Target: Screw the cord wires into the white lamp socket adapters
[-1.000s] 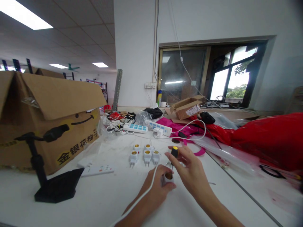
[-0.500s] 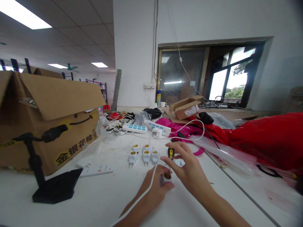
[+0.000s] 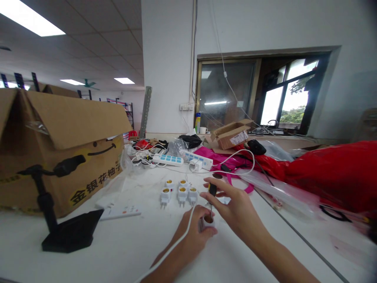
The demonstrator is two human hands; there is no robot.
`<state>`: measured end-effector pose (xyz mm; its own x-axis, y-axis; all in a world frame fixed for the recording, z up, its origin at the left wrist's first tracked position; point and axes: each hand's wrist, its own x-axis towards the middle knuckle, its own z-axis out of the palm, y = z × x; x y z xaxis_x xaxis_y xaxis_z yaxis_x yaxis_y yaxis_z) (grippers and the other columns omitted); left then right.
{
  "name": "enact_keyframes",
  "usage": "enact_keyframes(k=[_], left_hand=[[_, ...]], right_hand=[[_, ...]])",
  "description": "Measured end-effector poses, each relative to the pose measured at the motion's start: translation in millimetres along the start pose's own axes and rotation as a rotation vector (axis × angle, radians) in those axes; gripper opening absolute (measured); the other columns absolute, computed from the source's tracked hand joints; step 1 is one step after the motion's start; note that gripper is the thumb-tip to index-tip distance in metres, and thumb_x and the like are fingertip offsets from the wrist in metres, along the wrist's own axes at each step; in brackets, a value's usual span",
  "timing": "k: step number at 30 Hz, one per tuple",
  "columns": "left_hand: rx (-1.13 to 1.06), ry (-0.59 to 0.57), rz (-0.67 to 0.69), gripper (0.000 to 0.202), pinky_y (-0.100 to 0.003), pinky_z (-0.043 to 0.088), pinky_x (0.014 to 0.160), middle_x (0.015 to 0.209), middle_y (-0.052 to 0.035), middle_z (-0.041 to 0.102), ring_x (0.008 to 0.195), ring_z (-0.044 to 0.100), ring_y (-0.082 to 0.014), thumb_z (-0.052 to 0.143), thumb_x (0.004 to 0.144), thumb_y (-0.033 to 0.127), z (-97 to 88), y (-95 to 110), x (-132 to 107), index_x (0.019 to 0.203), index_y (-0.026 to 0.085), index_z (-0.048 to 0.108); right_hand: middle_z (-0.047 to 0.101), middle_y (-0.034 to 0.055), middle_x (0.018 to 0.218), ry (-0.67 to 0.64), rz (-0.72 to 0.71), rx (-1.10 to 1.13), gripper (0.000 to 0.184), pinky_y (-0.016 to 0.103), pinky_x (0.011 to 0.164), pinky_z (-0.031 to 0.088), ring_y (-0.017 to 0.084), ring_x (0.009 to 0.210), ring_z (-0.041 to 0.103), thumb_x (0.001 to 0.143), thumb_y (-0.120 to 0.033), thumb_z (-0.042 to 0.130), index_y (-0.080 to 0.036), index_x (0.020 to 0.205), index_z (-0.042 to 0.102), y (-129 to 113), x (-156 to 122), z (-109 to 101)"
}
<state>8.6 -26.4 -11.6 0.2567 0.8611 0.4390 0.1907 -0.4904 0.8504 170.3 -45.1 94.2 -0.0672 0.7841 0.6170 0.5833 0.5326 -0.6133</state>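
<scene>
Left grip (image 3: 190, 236): clenched on a white lamp socket (image 3: 207, 226), its white cable (image 3: 173, 251) trailing; held near the surface (image 3: 132, 251).
Right grip (image 3: 237, 208): pinching a yellow-and-black screwdriver (image 3: 212, 189), shaft down into the socket mouth.
Risk: socket turning could slip the tip; cable drag could tilt it.
Hidden: shaft tip; contact unclear.
Ahead of grips: five socket adapters (image 3: 182, 195).

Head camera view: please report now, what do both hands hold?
Left hand: white-corded lamp socket. Right hand: screwdriver, tip at socket opening. Five socket adapters ahead, apart from hands.
</scene>
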Motion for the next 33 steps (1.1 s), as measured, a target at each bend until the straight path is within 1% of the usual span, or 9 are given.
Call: enact_keyframes(k=[8,12,14,17,20,25,28,31,33], left_hand=[[0.007,-0.007,-0.014,0.031,-0.035,0.047,0.095,0.100,-0.0001,0.077,0.097,0.068,-0.0228,0.084,0.077,0.011,-1.0,3.3,-0.4,0.105,0.021,0.077],[0.005,-0.014,-0.021,0.030,-0.036,0.048,0.095,0.103,-0.0003,0.077,0.099,0.068,-0.0237,0.084,0.078,0.012,-0.8,2.0,0.4,0.105,0.022,0.077],[-0.002,-0.005,-0.020,0.030,-0.034,0.048,0.095,0.099,0.0007,0.076,0.097,0.068,-0.0222,0.084,0.077,0.010,-0.3,0.6,0.8,0.103,0.022,0.077],[-0.008,-0.002,-0.011,0.032,-0.032,0.048,0.095,0.098,0.0017,0.076,0.096,0.068,-0.0204,0.084,0.076,0.007,0.5,-1.4,1.0,0.104,0.022,0.077],[-0.004,-0.005,-0.010,0.035,-0.032,0.047,0.097,0.099,0.0017,0.076,0.099,0.069,-0.0205,0.085,0.076,0.007,0.3,-1.5,0.9,0.107,0.022,0.078],[0.022,-0.003,-0.041,0.035,-0.032,0.047,0.094,0.100,0.0019,0.077,0.098,0.068,-0.0209,0.086,0.076,0.007,-1.4,3.2,0.1,0.107,0.023,0.080],[0.036,0.008,-0.065,0.036,-0.033,0.048,0.096,0.103,0.0009,0.078,0.101,0.070,-0.0228,0.087,0.077,0.010,-2.0,5.0,-1.5,0.109,0.024,0.080],[0.050,0.024,-0.073,0.039,-0.037,0.048,0.104,0.112,-0.0015,0.079,0.110,0.069,-0.0259,0.089,0.076,0.011,-1.6,3.1,-3.1,0.112,0.026,0.081],[0.056,0.033,-0.065,0.043,-0.039,0.046,0.109,0.118,-0.0027,0.079,0.116,0.068,-0.0278,0.091,0.075,0.011,-1.0,0.2,-3.6,0.113,0.026,0.081]], right_hand=[[0.083,0.0129,0.123,-0.062,0.018,0.124,0.044,0.044,0.087,0.070,0.028,0.098,0.082,0.101,-0.045,0.060,-0.021,0.135,0.074,-4.6,-1.4,13.8],[0.076,0.0123,0.125,-0.053,-0.020,0.137,0.036,0.039,0.085,0.070,0.027,0.108,0.077,0.103,-0.046,0.058,-0.024,0.126,0.075,-12.1,-1.7,15.4],[0.070,0.0127,0.122,-0.012,-0.032,0.125,0.033,0.038,0.081,0.070,0.028,0.110,0.073,0.100,-0.049,0.064,-0.024,0.118,0.078,-9.7,0.8,14.4],[0.065,0.0110,0.111,0.033,-0.030,0.089,0.033,0.039,0.077,0.069,0.028,0.100,0.071,0.094,-0.048,0.074,-0.024,0.114,0.082,-1.0,5.5,12.2],[0.067,0.0093,0.100,0.022,-0.030,0.040,0.036,0.043,0.081,0.068,0.026,0.090,0.072,0.097,-0.044,0.069,-0.022,0.123,0.081,4.2,8.5,9.6],[0.081,0.0109,0.118,-0.192,-0.064,-0.081,0.036,0.039,0.089,0.066,0.025,0.100,0.079,0.100,-0.032,0.062,-0.021,0.131,0.077,-10.1,20.0,-4.5],[0.084,0.0085,0.103,-0.369,-0.113,-0.261,0.025,0.039,0.082,0.063,0.027,0.092,0.079,0.094,-0.022,0.065,-0.024,0.114,0.081,-25.1,38.5,-20.6],[0.081,0.0116,0.090,-0.507,-0.166,-0.456,0.019,0.036,0.068,0.055,0.031,0.084,0.076,0.086,-0.016,0.070,-0.023,0.101,0.081,-37.4,58.1,-35.4],[0.078,0.0119,0.083,-0.601,-0.207,-0.550,0.012,0.033,0.059,0.047,0.028,0.074,0.073,0.083,-0.015,0.073,-0.021,0.091,0.080,-44.1,65.9,-41.2]])
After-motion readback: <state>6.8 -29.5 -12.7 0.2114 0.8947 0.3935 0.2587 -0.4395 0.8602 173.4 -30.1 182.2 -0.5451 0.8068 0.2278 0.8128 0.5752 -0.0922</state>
